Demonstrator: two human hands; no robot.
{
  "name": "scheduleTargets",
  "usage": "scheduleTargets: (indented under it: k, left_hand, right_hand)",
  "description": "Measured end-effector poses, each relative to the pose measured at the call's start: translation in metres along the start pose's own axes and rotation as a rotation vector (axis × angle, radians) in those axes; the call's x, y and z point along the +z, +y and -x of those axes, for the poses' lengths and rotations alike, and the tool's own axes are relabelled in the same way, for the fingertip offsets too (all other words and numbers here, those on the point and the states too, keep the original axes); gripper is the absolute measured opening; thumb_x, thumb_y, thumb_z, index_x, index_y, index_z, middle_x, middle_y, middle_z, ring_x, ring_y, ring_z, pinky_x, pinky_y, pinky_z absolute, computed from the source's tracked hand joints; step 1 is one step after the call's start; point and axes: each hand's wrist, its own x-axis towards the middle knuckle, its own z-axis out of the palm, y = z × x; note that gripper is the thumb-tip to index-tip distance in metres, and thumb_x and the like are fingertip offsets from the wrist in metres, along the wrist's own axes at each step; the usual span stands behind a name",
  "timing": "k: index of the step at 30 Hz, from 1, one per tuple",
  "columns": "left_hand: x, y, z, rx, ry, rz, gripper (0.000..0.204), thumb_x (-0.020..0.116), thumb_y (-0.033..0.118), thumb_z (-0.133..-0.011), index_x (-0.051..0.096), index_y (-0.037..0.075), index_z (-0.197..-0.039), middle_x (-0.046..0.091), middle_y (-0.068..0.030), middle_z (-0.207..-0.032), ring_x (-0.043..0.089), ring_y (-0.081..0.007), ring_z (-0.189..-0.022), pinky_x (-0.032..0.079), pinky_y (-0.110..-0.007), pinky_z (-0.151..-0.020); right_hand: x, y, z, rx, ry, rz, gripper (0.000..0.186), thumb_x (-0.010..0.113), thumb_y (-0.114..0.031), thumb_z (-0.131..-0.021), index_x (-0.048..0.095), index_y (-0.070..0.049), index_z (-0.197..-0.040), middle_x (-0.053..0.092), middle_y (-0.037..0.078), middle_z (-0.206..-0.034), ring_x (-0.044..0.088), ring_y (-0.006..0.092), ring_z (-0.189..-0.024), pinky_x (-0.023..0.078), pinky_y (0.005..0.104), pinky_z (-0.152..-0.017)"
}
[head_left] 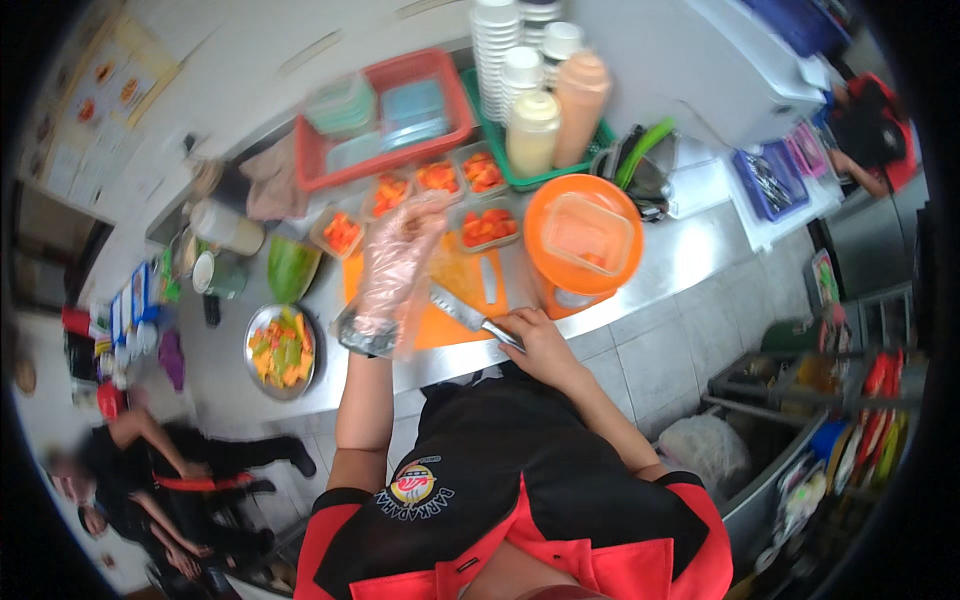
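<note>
Gripping the knife (460, 309) by its handle, the right hand (538, 343) curls closed at centre, blade angling up-left over the orange board (432, 328); the gloved left hand (404, 245), above-left, bunches its fingers, contents unclear.

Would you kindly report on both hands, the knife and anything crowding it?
Left hand gloved in clear plastic, over orange board. Right hand on knife, blade over board. Slim pale utensil beside blade. Tubs of cut red pieces beyond.
</note>
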Motion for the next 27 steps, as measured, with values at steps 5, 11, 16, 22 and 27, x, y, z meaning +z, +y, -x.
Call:
scheduleTargets:
  k: [5, 11, 16, 22, 27]
  left_hand:
    - [-0.096, -0.037, 0.078, -0.186, 0.365, -0.172, 0.019, 0.062, 0.006, -0.091, 0.064, -0.001, -0.109, 0.066, -0.0038, -0.101, 0.059, -0.0083, -0.085, 0.050, -0.022, -0.073]
    - [-0.105, -0.081, 0.133, -0.319, 0.294, -0.182, 0.018, 0.062, 0.007, -0.091, 0.064, 0.001, -0.108, 0.067, -0.0060, -0.096, 0.062, -0.0115, -0.081, 0.052, -0.026, -0.072]
    - [-0.051, -0.108, 0.113, 0.049, 0.142, -0.873, 0.040, 0.060, 0.009, -0.080, 0.061, 0.006, -0.119, 0.063, -0.0188, -0.109, 0.064, -0.0325, -0.094, 0.052, -0.041, -0.080]
    - [-0.042, -0.098, 0.094, -0.088, -0.061, -1.035, 0.050, 0.062, 0.013, -0.077, 0.058, 0.013, -0.128, 0.060, -0.0176, -0.116, 0.060, -0.0350, -0.101, 0.051, -0.042, -0.083]
    - [-0.042, -0.110, 0.093, -0.091, -0.050, -0.792, 0.044, 0.064, 0.010, -0.077, 0.063, 0.011, -0.121, 0.061, -0.0163, -0.113, 0.060, -0.0330, -0.100, 0.050, -0.041, -0.085]
  right_hand:
    - [0.036, 0.005, -0.017, 0.013, -0.068, 0.048, 0.055, 0.071, -0.007, -0.075, 0.057, -0.013, -0.128, 0.056, 0.014, -0.115, 0.054, 0.0323, -0.107, 0.046, 0.0405, -0.093]
    - [0.041, 0.011, -0.026, 0.132, -0.149, -0.040, 0.064, 0.064, -0.002, -0.073, 0.051, -0.011, -0.135, 0.055, 0.016, -0.112, 0.055, 0.0320, -0.105, 0.047, 0.0387, -0.092]
    - [0.047, 0.016, -0.008, 0.156, -0.027, 0.060, 0.052, 0.065, -0.005, -0.073, 0.060, -0.007, -0.124, 0.053, 0.015, -0.104, 0.058, 0.0311, -0.099, 0.049, 0.0391, -0.087]
    - [0.049, 0.001, 0.002, 0.249, 0.038, 0.018, 0.051, 0.065, -0.005, -0.073, 0.062, -0.012, -0.123, 0.053, 0.015, -0.106, 0.062, 0.0328, -0.087, 0.053, 0.0406, -0.078]
    - [0.070, -0.017, 0.011, 0.252, 0.035, -0.031, 0.051, 0.065, -0.005, -0.075, 0.061, -0.013, -0.125, 0.053, 0.016, -0.105, 0.060, 0.0328, -0.092, 0.051, 0.0399, -0.080]
